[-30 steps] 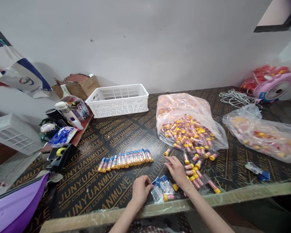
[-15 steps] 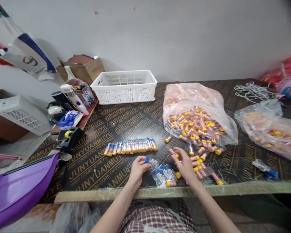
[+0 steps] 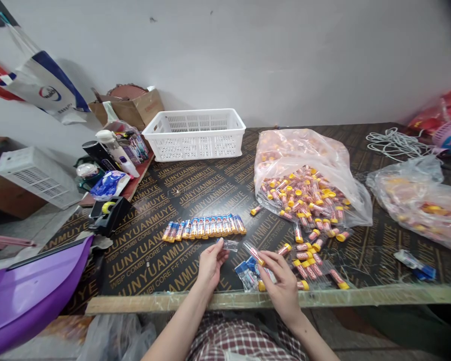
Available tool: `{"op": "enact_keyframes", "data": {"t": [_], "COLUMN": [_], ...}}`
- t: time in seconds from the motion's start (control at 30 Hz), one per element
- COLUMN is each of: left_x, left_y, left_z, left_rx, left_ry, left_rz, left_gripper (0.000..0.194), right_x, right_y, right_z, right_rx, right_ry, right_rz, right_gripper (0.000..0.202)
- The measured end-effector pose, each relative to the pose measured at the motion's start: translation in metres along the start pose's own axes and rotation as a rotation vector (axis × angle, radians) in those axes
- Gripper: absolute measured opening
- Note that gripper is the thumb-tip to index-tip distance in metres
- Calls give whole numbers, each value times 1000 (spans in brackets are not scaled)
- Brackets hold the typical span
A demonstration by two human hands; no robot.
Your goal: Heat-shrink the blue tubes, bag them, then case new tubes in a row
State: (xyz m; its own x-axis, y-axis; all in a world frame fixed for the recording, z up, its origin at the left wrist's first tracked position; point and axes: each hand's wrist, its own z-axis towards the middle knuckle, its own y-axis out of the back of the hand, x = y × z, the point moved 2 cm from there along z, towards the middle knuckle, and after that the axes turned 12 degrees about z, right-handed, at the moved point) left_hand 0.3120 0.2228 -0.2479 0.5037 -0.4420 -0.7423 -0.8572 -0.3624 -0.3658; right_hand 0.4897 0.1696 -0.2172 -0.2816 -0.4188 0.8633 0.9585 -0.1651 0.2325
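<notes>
Pinched in my left hand point(image 3: 212, 260) is a small clear plastic sleeve point(image 3: 230, 245) with a blue end. My right hand point(image 3: 280, 281) grips a clear tube with a yellow cap point(image 3: 254, 252), its clear end pointing toward the left hand. Blue and clear packets point(image 3: 247, 275) lie on the table between the hands. Behind them runs a row of blue and yellow wrapped tubes point(image 3: 205, 227), side by side. An open plastic bag point(image 3: 302, 143) spills many yellow-capped tubes point(image 3: 315, 198), and several loose ones lie beside my right hand.
A white basket point(image 3: 195, 145) stands at the back. On the left are a tape dispenser point(image 3: 110, 213), bottles point(image 3: 116, 153) and a purple dustpan-like object point(image 3: 33, 296). Another tube bag point(image 3: 409, 195), a cord point(image 3: 394, 144) and a blue packet point(image 3: 415, 263) are on the right.
My right hand has moved slightly left and nearer the table edge, and the tube in it is now turned toward my left hand. The sleeve in my left hand now extends to the right.
</notes>
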Motion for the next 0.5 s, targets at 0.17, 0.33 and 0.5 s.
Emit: {"op": "enact_keyframes", "data": {"t": [0.17, 0.33, 0.5], "left_x": [0, -1, -5], "left_y": [-4, -13, -22], "left_z": [-1, -9, -24], "left_rx": [15, 122, 286], "left_ry": [4, -75, -97], "left_rz": [-14, 10, 160], "left_gripper": [32, 29, 34], "right_x": [6, 1, -9], "right_y": [-7, -13, -13], "right_z": [0, -3, 1], "right_rx": [48, 190, 168], "right_ry": [51, 30, 71], "right_rz": [-2, 76, 25], "right_gripper": [36, 37, 45]}}
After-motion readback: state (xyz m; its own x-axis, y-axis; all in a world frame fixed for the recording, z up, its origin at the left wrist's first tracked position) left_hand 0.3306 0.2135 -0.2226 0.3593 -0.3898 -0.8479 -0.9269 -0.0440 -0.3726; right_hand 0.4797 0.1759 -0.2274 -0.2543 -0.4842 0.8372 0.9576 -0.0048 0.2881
